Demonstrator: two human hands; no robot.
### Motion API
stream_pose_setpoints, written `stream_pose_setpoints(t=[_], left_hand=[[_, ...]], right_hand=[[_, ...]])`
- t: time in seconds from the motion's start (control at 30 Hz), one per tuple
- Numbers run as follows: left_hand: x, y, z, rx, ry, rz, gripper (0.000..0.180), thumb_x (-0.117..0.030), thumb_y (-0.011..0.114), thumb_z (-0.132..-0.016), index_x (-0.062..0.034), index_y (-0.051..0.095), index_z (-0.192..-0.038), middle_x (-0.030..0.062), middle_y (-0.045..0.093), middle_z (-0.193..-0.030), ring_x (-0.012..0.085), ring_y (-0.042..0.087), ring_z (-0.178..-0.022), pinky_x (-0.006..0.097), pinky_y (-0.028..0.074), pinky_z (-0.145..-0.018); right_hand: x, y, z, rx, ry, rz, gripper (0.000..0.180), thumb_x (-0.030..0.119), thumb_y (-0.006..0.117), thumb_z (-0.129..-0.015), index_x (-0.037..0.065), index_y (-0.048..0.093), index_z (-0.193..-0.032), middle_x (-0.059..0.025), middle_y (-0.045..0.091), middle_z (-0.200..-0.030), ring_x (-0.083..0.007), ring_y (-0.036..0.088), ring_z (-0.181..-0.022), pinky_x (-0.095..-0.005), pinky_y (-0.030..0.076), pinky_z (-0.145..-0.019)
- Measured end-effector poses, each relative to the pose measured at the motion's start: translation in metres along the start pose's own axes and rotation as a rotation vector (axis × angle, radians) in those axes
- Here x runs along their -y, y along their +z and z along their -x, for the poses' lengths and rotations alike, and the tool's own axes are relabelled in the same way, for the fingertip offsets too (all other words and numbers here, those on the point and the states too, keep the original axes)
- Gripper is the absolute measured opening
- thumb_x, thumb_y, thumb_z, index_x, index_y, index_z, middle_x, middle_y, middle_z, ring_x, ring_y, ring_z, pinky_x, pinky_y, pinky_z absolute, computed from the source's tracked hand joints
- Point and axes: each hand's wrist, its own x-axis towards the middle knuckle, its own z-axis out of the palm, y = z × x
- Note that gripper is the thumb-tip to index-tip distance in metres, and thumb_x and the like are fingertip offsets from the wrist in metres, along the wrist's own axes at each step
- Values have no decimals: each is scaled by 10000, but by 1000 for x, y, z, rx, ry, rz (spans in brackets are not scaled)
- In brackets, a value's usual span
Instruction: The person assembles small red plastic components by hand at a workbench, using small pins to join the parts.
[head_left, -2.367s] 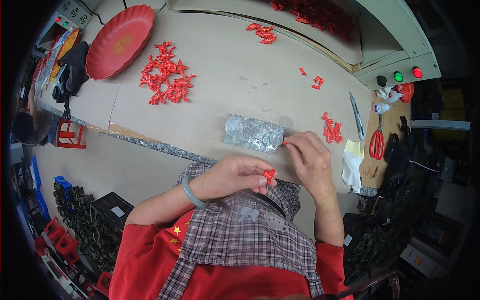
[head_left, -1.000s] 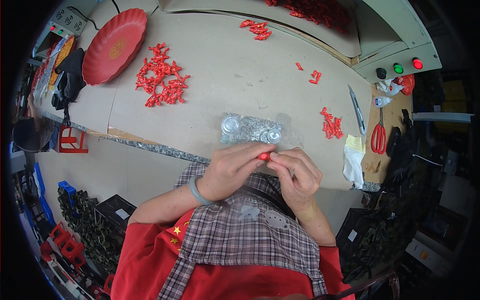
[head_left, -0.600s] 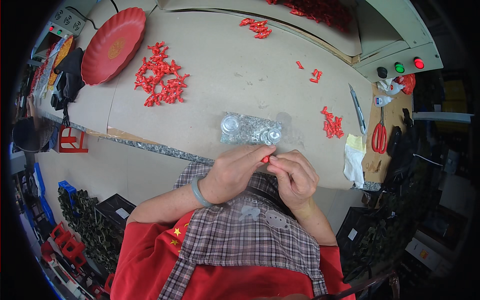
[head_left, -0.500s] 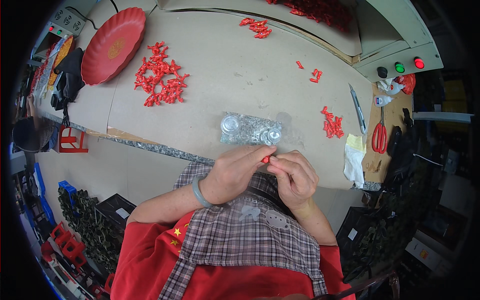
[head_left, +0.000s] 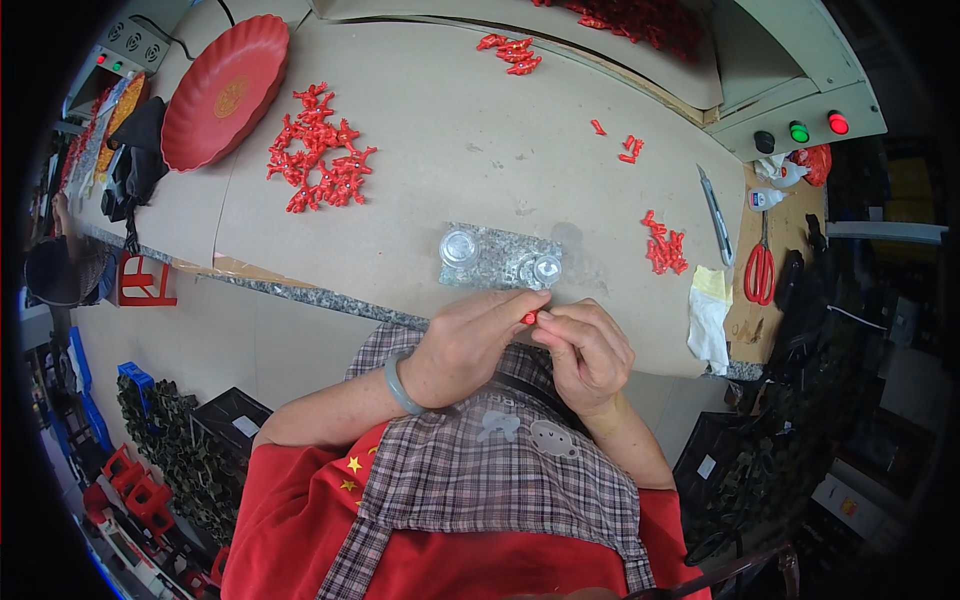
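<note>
Both hands pinch one small red piece (head_left: 529, 317) at the tabletop's near edge.
The left hand (head_left: 468, 345) and right hand (head_left: 588, 352) meet fingertip to fingertip on it; just beyond lies a clear plastic bag (head_left: 500, 258), farther off a red pile (head_left: 320, 162) on the tabletop (head_left: 450, 130).

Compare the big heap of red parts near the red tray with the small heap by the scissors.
The big heap is spread wide on the table's left, beside the red tray; the small heap is compact, on the right, nearer the red-handled scissors. The big heap lies farther from the hands; the small heap lies closer to the right hand. Both are loose red plastic pieces.
</note>
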Motion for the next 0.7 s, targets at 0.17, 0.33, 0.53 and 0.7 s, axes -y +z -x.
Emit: stream_pose_setpoints(t=[0.17, 0.33, 0.53, 0.7], left_hand=[[-1, -1, -2, 15, -49, 7, 339, 67, 648, -879, 37, 661, -1217, 181, 730, -1060, 292, 734, -929, 342, 595, -789], [-4, -6, -5, 102, -190, 63, 342, 26, 649, -903, 30, 655, -1244, 178, 732, -1055, 255, 736, -909, 304, 590, -790], [-1, -6, 0, 124, -590, 672, 395, 17, 621, -947, 45, 576, -1338, 138, 721, -1081, 167, 699, -900, 290, 583, -818], [1, -13, -3, 160, -756, 949, 386, -13, 586, -994, 48, 544, -1373, 133, 714, -1074, 145, 681, -873, 277, 580, -818]], right_hand=[[-1, 1, -1, -1, 35, -1, 190, 9, 821, -747, -15, 691, -884, -131, 695, -807, -243, 669, -678, -316, 529, -586], [0, -4, -6, 36, 116, 5, 160, 3, 808, -753, -5, 708, -877, -115, 696, -797, -224, 665, -669, -305, 526, -586], [1, -14, -13, 97, 231, -37, 181, 16, 771, -804, 5, 737, -981, -95, 683, -811, -189, 655, -692, -287, 516, -600], [-1, -19, -11, 29, 364, -112, 167, 58, 708, -896, 0, 735, -1051, -94, 680, -855, -166, 646, -718, -275, 508, -624]])
